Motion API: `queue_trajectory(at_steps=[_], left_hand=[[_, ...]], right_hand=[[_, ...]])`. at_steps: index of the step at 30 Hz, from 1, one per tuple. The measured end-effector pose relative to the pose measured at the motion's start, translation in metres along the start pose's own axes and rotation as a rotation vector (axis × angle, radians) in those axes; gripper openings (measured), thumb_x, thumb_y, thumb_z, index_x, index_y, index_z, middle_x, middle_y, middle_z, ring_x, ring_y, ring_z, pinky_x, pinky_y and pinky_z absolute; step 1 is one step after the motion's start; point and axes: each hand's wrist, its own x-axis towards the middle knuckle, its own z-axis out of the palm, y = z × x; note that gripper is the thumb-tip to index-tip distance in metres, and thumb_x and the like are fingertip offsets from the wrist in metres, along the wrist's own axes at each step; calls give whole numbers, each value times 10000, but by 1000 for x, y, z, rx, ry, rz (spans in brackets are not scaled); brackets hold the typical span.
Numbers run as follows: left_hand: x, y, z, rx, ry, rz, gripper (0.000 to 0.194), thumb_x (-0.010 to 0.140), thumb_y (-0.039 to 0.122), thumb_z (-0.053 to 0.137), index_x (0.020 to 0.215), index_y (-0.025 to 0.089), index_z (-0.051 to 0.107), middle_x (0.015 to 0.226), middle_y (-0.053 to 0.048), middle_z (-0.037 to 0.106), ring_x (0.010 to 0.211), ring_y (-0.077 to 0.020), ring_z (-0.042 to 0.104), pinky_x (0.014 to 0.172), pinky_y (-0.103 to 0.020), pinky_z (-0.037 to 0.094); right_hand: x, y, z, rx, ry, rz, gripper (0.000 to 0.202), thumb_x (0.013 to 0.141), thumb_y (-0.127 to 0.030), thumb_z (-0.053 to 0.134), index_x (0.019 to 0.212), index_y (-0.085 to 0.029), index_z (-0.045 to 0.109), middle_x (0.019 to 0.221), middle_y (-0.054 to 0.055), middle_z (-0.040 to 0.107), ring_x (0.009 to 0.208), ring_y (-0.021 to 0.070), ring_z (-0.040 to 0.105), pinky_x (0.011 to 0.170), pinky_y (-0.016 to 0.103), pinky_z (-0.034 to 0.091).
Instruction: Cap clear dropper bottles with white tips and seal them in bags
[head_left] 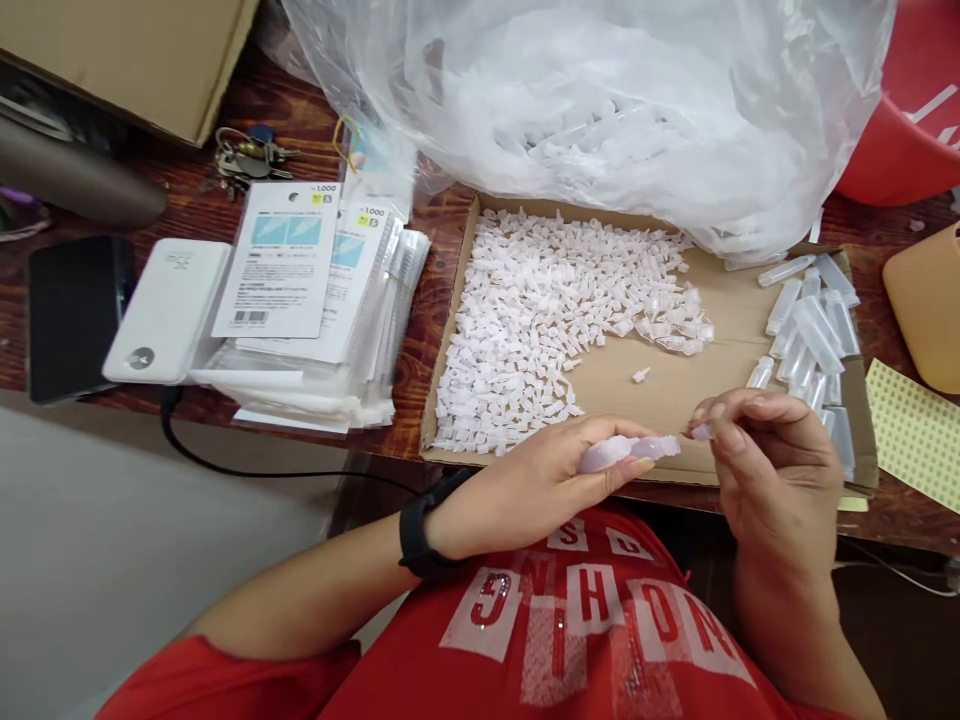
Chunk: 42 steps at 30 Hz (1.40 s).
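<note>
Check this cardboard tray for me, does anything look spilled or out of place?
Only slightly: one small white piece lies alone on the bare bottom of the cardboard tray, apart from the heap of similar pieces. I see nothing clearly spilled or damaged.

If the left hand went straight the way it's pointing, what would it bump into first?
Probably the right hand: its fingers and the small piece they pinch are roughly in line with the left hand. Depth is hard to judge, so it might miss.
</note>
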Motion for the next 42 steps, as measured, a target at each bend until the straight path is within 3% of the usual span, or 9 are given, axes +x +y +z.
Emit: queue_trajectory(at_steps=[2, 7, 11, 23, 34, 38, 42], left_hand=[[-1, 0, 2, 26, 9, 42, 380, 1095, 430, 587, 1357, 185, 711, 1310, -26, 774, 1181, -159, 684, 1046, -242, 460], [-3, -5, 4, 55, 16, 95, 392, 1100, 414, 579, 1353, 146, 714, 1322, -54, 773, 1187, -170, 685, 1059, -252, 449], [-5, -8, 5, 5, 7, 79, 395, 1097, 425, 577, 1331, 145, 727, 1263, -53, 788, 1128, -168, 699, 1009, -255, 474], [-4, -9, 9, -39, -55, 22, 452, 1098, 495, 526, 1214, 127, 761, 1140, -94, 789, 1001, -215, 708, 852, -287, 507], [-7, -12, 18, 94, 72, 207, 310, 1116, 369, 567, 1281, 173, 740, 1275, -51, 798, 1174, -165, 712, 1058, -229, 466], [-4, -14, 11, 112, 46, 140, 325, 1118, 413, 543, 1270, 185, 718, 1271, -64, 778, 1173, -196, 695, 1045, -274, 471], [0, -11, -1, 31, 10, -49, 434, 1094, 578, 516, 1161, 200, 718, 1003, -9, 724, 919, -171, 643, 877, -276, 491]], right_hand=[[-2, -2, 7, 92, -33, 42, 208, 966, -111, 750, 1061, -296, 755, 940, -23, 737, 897, 141, 738, 825, 294, 644], [-7, -2, 7, 40, -79, -2, 267, 945, -60, 746, 1073, -294, 763, 976, -5, 733, 929, 155, 744, 824, 310, 668], [-8, -3, 4, 49, -89, -16, 352, 921, -32, 761, 1129, -316, 754, 1001, -14, 756, 920, 148, 744, 789, 291, 671], [-14, -11, -6, -32, -169, -82, 386, 878, 74, 722, 1044, -273, 754, 930, -17, 742, 946, 180, 743, 875, 389, 650], [-26, -5, -2, -137, -220, -112, 222, 930, -70, 756, 971, -287, 776, 960, 9, 760, 994, 207, 776, 898, 390, 667], [-9, -5, -11, -211, -327, -131, 228, 943, -69, 736, 962, -293, 777, 949, 12, 781, 956, 215, 800, 871, 383, 676], [32, -2, -27, -531, -500, -161, 199, 989, -164, 728, 1145, -286, 752, 1043, 39, 815, 973, 222, 787, 832, 366, 649]])
